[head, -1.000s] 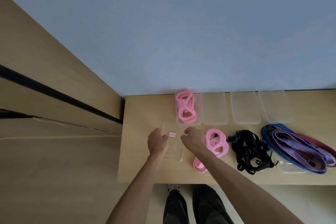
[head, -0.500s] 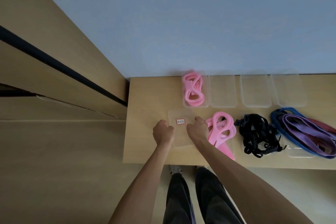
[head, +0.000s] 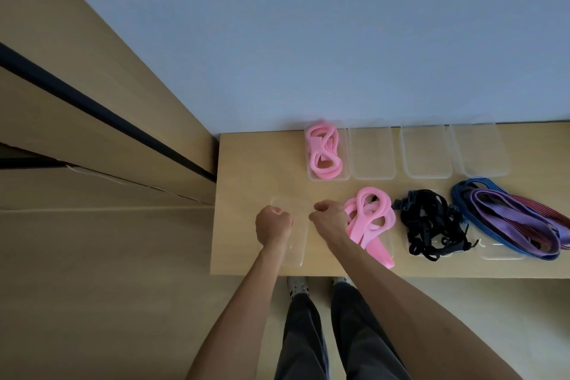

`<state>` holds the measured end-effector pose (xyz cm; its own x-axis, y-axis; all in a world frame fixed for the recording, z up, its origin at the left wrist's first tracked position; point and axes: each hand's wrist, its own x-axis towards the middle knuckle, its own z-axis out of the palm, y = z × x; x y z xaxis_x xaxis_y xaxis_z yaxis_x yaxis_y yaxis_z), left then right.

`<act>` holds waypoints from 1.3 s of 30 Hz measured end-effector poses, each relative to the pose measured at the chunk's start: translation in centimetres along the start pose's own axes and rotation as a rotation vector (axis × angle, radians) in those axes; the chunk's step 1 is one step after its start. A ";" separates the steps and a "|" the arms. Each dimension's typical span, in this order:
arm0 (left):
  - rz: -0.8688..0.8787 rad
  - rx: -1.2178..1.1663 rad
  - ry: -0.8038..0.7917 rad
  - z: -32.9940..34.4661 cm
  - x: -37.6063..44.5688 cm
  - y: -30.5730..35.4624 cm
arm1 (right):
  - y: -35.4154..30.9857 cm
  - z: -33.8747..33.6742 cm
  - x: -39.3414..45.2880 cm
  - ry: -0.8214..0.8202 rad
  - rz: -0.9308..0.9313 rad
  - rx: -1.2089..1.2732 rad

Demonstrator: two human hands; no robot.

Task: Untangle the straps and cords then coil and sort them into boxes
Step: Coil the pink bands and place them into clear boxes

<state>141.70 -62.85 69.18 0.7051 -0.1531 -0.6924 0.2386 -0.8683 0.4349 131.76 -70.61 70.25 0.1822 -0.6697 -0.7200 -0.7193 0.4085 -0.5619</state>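
Clear plastic, barely visible: a shallow box (head: 296, 244) lies at the tabletop's (head: 246, 163) near left, half hidden under both fists. The left hand (head: 273, 225) is curled closed over its left side, the right hand (head: 328, 219) closed at its right edge; whether the fingers actually pinch it cannot be told. Just beside, loose pink straps (head: 368, 219) spill over another box.

Left hand (head: 273, 224) and right hand (head: 329, 219) curled over clear box (head: 297, 251); grip contact hidden behind knuckles. Box's far edge nearly invisible against table (head: 246, 170). Purple strap (head: 518, 222) runs off right edge. Shoes (head: 297, 285) partly hidden under table edge.
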 end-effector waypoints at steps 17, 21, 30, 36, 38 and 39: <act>0.080 0.436 0.260 -0.7 1.4 -5.4 | 1.3 3.8 -0.5 -0.127 0.053 -0.169; 0.198 0.347 0.212 -0.8 0.7 -4.3 | 1.2 4.1 -0.4 -0.103 0.046 -0.123; 0.096 0.052 0.120 -0.8 1.3 -2.9 | 1.6 2.7 0.4 0.032 0.036 -0.015; 0.220 -0.198 0.108 -2.1 1.0 -2.6 | 0.1 1.2 -0.5 0.161 -0.106 0.032; 0.273 -0.245 0.113 -2.6 0.3 -1.2 | -1.1 0.7 -0.8 0.198 -0.168 0.047; 0.297 -0.268 0.114 -2.8 0.0 -0.2 | -1.8 0.3 -0.8 0.213 -0.194 0.068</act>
<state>143.49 -61.39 70.68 0.8352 -0.3123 -0.4526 0.1681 -0.6386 0.7510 133.11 -70.63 71.74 0.1623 -0.8514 -0.4987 -0.6371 0.2956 -0.7119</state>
